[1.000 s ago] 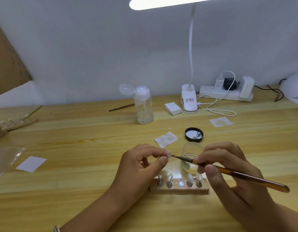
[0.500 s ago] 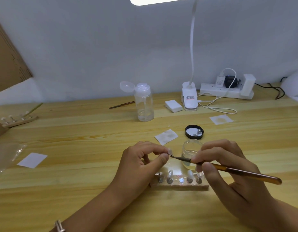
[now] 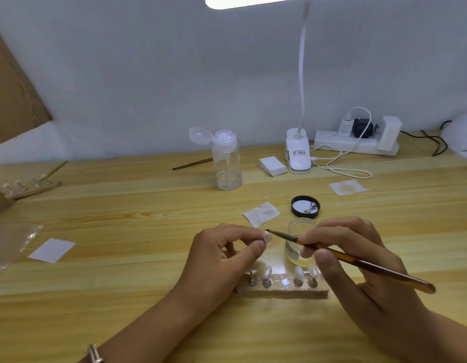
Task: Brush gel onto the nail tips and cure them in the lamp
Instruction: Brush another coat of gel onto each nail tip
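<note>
Over the bench (image 3: 122, 284), left hand (image 3: 222, 254) pinches a tip (image 3: 267, 237); right hand (image 3: 363, 292) grips the brush (image 3: 379, 269), seemingly mid-coat (curing not yet begun).

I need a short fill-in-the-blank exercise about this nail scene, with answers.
The left hand pinches a small clear nail tip; the right hand holds a brown-handled ___.
The tall clear plastic bottle has its flip cap ___.
The black round lid lies near the glass jar, on the ___ table.
Missing: brush; open; wooden.
</note>
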Demonstrator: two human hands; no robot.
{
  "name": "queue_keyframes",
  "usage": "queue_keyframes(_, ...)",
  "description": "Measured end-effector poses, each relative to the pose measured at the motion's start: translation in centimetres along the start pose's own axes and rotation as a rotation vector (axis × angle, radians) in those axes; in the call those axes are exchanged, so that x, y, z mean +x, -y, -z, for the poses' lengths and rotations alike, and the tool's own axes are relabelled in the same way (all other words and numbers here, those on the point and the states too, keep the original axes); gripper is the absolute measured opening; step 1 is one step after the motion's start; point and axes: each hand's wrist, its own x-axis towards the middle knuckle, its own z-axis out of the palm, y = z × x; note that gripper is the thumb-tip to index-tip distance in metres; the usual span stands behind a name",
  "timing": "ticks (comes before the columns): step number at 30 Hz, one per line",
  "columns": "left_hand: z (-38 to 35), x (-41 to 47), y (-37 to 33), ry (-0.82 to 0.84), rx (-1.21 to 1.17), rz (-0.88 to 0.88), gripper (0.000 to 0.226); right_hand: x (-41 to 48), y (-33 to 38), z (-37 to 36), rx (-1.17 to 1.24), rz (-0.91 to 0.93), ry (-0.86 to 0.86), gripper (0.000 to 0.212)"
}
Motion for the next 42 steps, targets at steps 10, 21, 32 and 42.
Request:
queue_keyframes(10,-0.1,-0.02,0.09,0.006,-0.012,0.018,0.015,0.01,0.28,0.15,0.024,-0.044,-0.031,0.026)
queue_keyframes(21,-0.02,-0.17,0.23,0.026,-0.059,0.051,0.021,0.14,0.32,0.16,0.013,-0.043,-0.04,0.03)
queue_keyframes(32,-0.08,-0.08,0.3,0.031,-0.026,0.022,0.014,0.09,0.32,0.07,0.004,-0.048,-0.038,0.031)
queue_keyframes(42,-0.06,-0.11,0.43,0.031,-0.054,0.022,0.018,0.04,0.23,0.06,-0.003,-0.054,-0.026,0.021)
